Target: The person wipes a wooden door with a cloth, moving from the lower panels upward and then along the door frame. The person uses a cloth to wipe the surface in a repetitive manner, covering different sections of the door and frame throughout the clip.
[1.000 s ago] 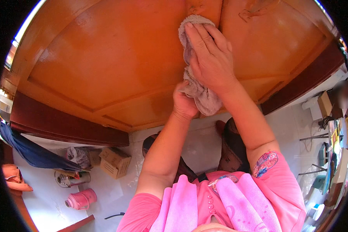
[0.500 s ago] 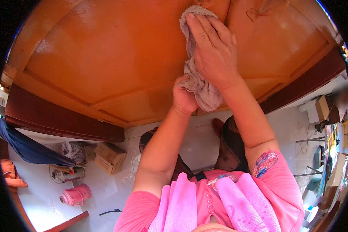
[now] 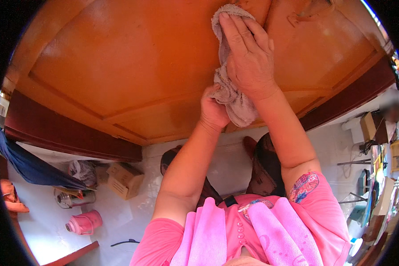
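A greyish terry cloth (image 3: 241,108) lies against an orange-brown wooden door (image 3: 133,57). My right hand (image 3: 252,66) presses its upper part to the panel, the fingers stretched out flat and close together over the fabric. Lower down and to the left, my left hand (image 3: 213,106) grips a bunched part of the same cloth, the thumb showing on top. The cloth's lower end hangs between my two wrists. Just right of the cloth's top runs the dark seam between the door panels.
A dark red frame (image 3: 71,128) edges the door. On the floor at left are a cardboard box (image 3: 125,179), a pink thermos flask (image 3: 85,222) and a hanging dark blue cloth (image 3: 37,164). Cartons (image 3: 369,126) and other clutter stand at right. A pink towel (image 3: 208,235) hangs over my chest.
Both hands and the cloth have shifted slightly to the right across the door. My hold on the cloth looks the same.
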Motion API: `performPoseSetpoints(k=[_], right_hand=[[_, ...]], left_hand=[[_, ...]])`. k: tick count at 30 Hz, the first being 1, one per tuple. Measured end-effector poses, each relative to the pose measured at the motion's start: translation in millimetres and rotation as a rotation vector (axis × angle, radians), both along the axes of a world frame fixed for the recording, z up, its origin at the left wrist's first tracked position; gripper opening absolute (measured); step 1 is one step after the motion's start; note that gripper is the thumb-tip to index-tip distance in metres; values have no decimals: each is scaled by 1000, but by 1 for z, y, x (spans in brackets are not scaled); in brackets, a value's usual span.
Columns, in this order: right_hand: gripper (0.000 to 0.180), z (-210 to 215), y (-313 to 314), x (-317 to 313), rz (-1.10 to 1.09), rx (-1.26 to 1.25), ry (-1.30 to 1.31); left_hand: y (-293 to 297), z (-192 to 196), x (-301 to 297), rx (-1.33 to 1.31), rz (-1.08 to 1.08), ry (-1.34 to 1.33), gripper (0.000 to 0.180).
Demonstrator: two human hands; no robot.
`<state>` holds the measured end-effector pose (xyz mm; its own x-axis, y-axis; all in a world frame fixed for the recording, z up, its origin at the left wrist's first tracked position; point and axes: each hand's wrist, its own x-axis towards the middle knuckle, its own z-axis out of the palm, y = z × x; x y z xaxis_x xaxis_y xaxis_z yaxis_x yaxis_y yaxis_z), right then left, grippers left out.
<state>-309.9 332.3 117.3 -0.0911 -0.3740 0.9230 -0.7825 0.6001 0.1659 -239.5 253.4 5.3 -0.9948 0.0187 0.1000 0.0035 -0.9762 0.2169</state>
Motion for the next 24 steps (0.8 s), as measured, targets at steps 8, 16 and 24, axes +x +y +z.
performPoseSetpoints(k=[8,16,24], right_hand=[[64,-25,12,3,-20,-4,-86],[63,3,-2,13,-6,32,-44],[61,-10,2,11,-19,-10,-89]], left_hand=[[3,-10,-2,-95,-30,-78,55],[-1,-1,-3,-6,-34,9,52],[1,-17,-5,-29,-42,-39,54]])
